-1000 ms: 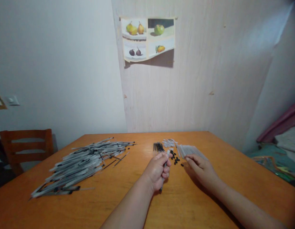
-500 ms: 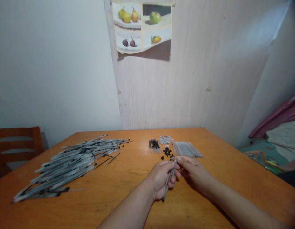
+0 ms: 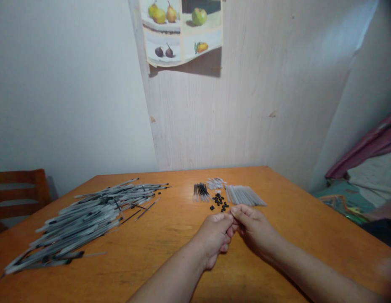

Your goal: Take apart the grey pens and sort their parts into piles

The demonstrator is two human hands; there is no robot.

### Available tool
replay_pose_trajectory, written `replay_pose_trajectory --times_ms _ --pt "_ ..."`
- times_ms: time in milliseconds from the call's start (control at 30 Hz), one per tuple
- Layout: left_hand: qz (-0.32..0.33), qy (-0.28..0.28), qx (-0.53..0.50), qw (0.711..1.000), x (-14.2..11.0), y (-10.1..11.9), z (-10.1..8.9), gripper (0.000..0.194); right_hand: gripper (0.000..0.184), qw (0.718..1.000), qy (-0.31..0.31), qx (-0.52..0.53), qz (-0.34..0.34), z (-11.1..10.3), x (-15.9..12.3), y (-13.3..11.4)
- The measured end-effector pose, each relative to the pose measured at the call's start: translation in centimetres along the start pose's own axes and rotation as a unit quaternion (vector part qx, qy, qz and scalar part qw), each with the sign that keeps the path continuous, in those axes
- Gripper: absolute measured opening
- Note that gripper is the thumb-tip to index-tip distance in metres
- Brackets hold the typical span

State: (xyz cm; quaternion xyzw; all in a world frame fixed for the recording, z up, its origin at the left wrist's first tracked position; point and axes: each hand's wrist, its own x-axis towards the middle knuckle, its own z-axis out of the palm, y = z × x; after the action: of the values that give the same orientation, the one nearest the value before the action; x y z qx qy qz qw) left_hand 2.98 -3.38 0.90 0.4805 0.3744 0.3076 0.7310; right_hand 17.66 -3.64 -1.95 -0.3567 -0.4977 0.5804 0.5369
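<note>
Over the table's front middle, my left hand point(image 3: 216, 236) and my right hand point(image 3: 252, 222) meet, thumbs and fingertips pinched together. Both are closed. Whatever sits between their fingertips is hidden by the fingers, and no pen shows in them now. Just beyond the fingertips lie several small black caps point(image 3: 218, 199). Behind these are a row of thin black-and-clear refills point(image 3: 200, 191) and a cluster of small clear pieces point(image 3: 216, 183). Translucent pen tubes point(image 3: 246, 196) lie side by side behind my right hand.
A large heap of grey, black-tipped pens point(image 3: 88, 219) spreads over the left of the wooden table point(image 3: 170, 261), with a few loose refills point(image 3: 146, 209) at its right edge. A wooden chair point(image 3: 18, 193) stands at the left. A wall rises behind the table, with fruit pictures point(image 3: 182, 33) on it.
The grey pen that stuck out below my left hand is out of sight. My fingertips have come closer together. The whole view has shifted slightly.
</note>
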Motion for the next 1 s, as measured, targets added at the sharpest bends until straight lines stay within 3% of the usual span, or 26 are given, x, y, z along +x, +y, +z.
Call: replay_pose_trajectory --times_ms 400,1000 --pt "-0.008 -0.028 -0.015 0.999 -0.24 0.26 -0.11 0.035 0.039 0.999 0.019 -0.038 -0.004 0.37 -0.47 -0.61" --pt "-0.019 -0.026 0.003 0.999 -0.61 0.33 -0.01 0.038 0.04 0.998 0.047 -0.037 -0.009 0.31 -0.39 -0.46"
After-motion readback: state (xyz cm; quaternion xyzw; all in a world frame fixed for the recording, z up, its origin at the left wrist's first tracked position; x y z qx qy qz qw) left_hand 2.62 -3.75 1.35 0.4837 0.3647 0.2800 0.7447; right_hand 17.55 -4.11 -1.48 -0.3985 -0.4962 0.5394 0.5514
